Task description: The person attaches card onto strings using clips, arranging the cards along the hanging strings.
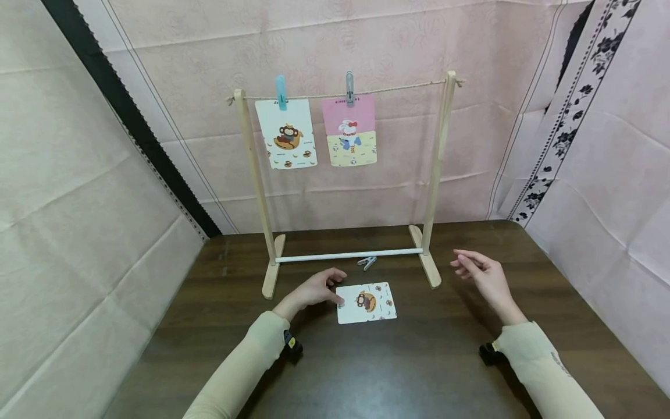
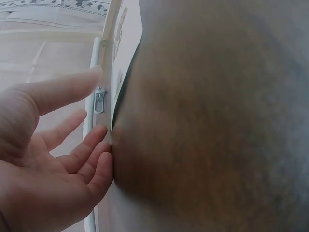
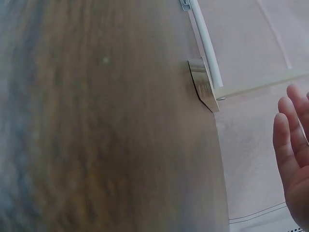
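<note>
A white card [image 1: 366,303] with a monkey-and-banana picture lies on the brown table. At its left edge is my left hand [image 1: 316,289], its thumb at the card's corner and its fingers loosely bent. In the left wrist view, the thumb [image 2: 67,89] and fingers are spread apart beside the card [image 2: 126,46], not pinching it. A grey-blue clothespin [image 1: 367,262] lies just beyond the card, near the stand's white crossbar [image 1: 348,255]. My right hand [image 1: 487,279] hovers over the table's right side, fingers relaxed and holding nothing. Only part of the right hand [image 3: 294,145] shows in the right wrist view.
A wooden stand [image 1: 437,169] carries a string [image 1: 408,88]. On it hang a monkey card [image 1: 288,134] under a blue clothespin [image 1: 281,92] and a pink-and-yellow card [image 1: 349,131] under a grey-blue clothespin [image 1: 349,87]. Pale cloth [image 1: 392,198] surrounds the table [image 1: 419,372].
</note>
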Action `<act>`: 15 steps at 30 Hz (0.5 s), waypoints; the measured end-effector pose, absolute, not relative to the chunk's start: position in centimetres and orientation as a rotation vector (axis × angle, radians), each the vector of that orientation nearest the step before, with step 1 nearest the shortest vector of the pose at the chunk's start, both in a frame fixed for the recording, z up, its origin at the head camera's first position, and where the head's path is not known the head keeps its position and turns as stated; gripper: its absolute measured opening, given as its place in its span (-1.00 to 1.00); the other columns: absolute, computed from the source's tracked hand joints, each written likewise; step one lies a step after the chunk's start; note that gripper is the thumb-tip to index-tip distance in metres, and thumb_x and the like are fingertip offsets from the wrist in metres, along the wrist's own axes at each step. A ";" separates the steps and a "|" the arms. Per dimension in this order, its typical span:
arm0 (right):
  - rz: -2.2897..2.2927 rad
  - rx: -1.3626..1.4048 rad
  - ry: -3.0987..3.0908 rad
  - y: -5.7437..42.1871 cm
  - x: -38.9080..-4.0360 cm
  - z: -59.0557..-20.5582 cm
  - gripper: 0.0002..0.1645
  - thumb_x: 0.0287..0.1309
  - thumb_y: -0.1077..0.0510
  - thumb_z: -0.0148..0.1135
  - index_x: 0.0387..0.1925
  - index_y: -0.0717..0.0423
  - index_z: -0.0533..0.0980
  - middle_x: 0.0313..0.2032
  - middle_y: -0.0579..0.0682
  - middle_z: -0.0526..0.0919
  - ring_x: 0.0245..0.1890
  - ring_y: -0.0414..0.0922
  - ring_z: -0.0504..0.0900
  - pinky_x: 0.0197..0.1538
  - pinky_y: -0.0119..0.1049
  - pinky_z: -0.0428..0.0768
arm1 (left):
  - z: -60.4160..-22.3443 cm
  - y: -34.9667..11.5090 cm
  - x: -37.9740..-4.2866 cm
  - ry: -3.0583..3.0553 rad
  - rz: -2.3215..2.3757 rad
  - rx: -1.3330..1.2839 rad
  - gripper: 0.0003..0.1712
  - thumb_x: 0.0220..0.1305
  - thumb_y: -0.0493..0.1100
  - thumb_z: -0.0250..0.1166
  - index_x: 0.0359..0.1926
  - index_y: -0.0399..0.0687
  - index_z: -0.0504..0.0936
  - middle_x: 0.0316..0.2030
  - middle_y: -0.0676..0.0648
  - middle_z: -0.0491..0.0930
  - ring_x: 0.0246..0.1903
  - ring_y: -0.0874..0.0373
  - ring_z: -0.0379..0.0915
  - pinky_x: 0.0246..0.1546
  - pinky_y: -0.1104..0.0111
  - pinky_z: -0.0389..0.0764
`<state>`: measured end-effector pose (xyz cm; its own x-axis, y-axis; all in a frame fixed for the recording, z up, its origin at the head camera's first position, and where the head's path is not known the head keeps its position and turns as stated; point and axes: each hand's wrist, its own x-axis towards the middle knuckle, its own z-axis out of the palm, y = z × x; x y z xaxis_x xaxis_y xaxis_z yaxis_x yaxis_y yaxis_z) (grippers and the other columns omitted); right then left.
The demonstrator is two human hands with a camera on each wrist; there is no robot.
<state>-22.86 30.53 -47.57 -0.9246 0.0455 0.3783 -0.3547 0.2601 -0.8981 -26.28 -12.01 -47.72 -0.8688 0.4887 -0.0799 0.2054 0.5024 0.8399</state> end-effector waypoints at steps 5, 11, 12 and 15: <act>1.705 0.286 -2.244 30.3 -23.0 -47.5 -0.65 0.46 0.08 0.17 0.12 0.19 0.61 -0.25 -0.09 0.79 -0.37 -0.16 0.70 -0.27 -0.38 0.66 | -48.0 -12.1 -26.4 2.469 1.242 0.589 -0.29 0.05 -0.29 0.56 0.25 -0.21 0.52 0.20 -0.15 0.52 0.12 -0.09 0.36 0.19 0.02 0.39; 1.738 0.293 -2.267 30.2 -22.8 -47.5 -0.63 0.46 0.09 0.17 0.12 0.23 0.59 -0.24 -0.07 0.79 -0.36 -0.14 0.71 -0.25 -0.35 0.67 | -48.4 -12.1 -26.3 2.525 1.161 0.603 -0.31 0.03 -0.26 0.57 0.22 -0.17 0.56 0.18 -0.13 0.53 0.09 -0.09 0.35 0.14 0.02 0.41; 1.743 0.300 -2.271 30.1 -22.8 -47.5 -0.63 0.46 0.09 0.17 0.13 0.25 0.59 -0.24 -0.06 0.79 -0.36 -0.15 0.70 -0.25 -0.35 0.67 | -48.4 -12.2 -26.2 2.532 1.156 0.600 -0.32 0.03 -0.26 0.57 0.21 -0.16 0.57 0.18 -0.13 0.53 0.09 -0.09 0.34 0.14 0.02 0.41; 1.756 0.322 -2.275 30.0 -22.7 -47.5 -0.62 0.46 0.11 0.16 0.13 0.28 0.58 -0.24 -0.03 0.78 -0.36 -0.15 0.70 -0.26 -0.35 0.67 | -48.4 -12.2 -26.1 2.542 1.155 0.588 -0.33 0.02 -0.26 0.58 0.20 -0.15 0.58 0.17 -0.12 0.53 0.10 -0.09 0.33 0.14 0.02 0.40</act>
<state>-22.70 30.00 -47.53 -0.9446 -0.0224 0.3273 -0.3224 0.2494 -0.9132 -26.07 -12.19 -48.42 -0.8757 0.4745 -0.0895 0.2447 0.5959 0.7649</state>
